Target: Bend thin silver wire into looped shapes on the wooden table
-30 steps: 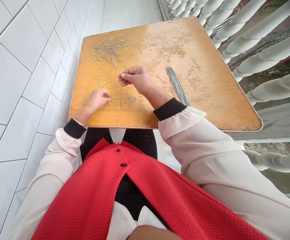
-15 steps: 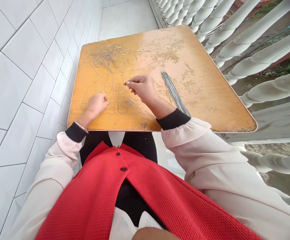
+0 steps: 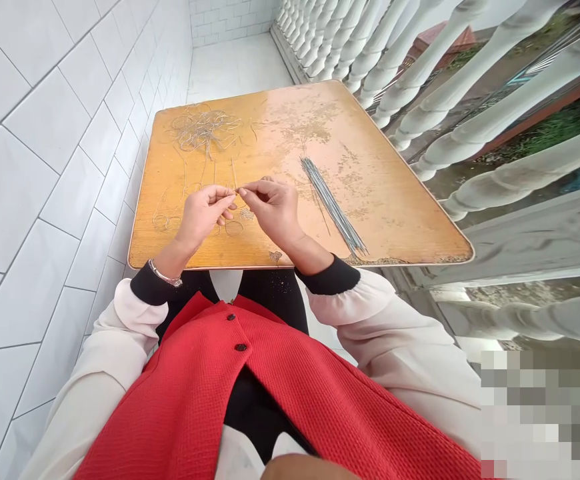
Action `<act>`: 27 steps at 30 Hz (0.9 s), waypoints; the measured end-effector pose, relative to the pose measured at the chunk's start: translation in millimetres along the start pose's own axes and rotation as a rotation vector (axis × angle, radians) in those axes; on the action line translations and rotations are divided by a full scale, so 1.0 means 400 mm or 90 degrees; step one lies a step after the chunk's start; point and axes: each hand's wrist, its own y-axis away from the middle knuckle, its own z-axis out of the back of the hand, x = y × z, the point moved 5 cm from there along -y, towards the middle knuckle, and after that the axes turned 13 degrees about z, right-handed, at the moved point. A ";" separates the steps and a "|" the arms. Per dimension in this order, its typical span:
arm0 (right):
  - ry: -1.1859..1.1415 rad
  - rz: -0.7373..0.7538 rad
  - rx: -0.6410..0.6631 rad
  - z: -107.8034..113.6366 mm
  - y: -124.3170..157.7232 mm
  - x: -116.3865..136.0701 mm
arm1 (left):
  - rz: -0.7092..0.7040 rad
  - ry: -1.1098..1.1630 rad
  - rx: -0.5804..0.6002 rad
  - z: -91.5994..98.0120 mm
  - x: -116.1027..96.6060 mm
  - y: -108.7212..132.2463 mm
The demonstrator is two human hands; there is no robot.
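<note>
**My left hand (image 3: 203, 217) and right hand (image 3: 270, 212) meet over a worn orange wooden tabletop (image 3: 400, 230).**

My right thumb and forefinger are pinched shut, and my curled left fingertips (image 3: 225, 195) rise just beside them; any wire between them is too fine for me to make out, so I cannot tell whether my left hand grips anything. A tangled nest of thin silver wire (image 3: 203, 130) lies toward the far left of the tabletop, with loose bent wire loops (image 3: 234, 228) just beneath my hands. A neat bundle of straight grey metal wires (image 3: 330, 203) lies to my right, apart from my hands. A silver bangle (image 3: 164, 273) circles my left wrist, above a black cuff (image 3: 147, 283). A white tiled wall (image 3: 45, 200) runs along my left, white balusters (image 3: 445, 100) along my right.
</note>
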 end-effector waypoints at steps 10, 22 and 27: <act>-0.093 -0.036 -0.021 0.000 0.005 0.000 | -0.003 0.018 0.004 -0.001 0.008 0.004; -0.413 -0.277 -0.026 -0.042 0.016 -0.026 | 0.016 0.070 0.029 0.004 0.034 0.007; -0.402 -0.251 -0.014 -0.037 0.014 -0.020 | 0.040 0.050 0.047 0.016 0.027 0.012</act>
